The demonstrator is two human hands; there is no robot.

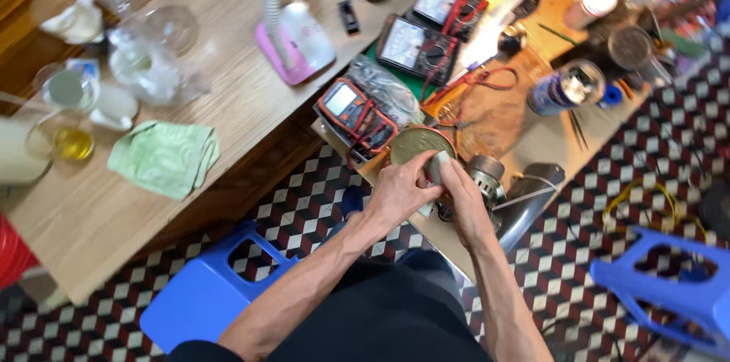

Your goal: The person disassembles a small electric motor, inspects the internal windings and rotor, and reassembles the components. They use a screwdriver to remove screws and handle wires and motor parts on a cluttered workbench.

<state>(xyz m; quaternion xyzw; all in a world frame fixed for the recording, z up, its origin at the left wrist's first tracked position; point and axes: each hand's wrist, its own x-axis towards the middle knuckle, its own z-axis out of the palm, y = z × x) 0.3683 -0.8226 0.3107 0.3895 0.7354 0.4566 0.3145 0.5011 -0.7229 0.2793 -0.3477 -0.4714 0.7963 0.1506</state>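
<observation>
Both hands meet at the near edge of the cluttered desk (532,141), and their fingers cover most of what they hold: a small grey cylindrical part (436,166) shows between them, its lower half hidden. The left hand (399,193) has its grip closed around this part from the left; the right hand (465,202) pinches it from the right, fingers curled tight. Just behind it a round brass-coloured disc (420,143) is partly covered by the fingertips, and a metal motor-like piece (485,173) sits touching the right hand's far side, hard to make out. An orange multimeter (354,109) with tangled leads crowds the desk's left near corner; two larger meters (417,46) lie further back. A shiny can (566,87) stands to the right. The far edge is blurred. A green cloth (164,157) lies on the neighbouring wooden desk (91,217); a blue stool (201,297) stands on the floor below.
</observation>
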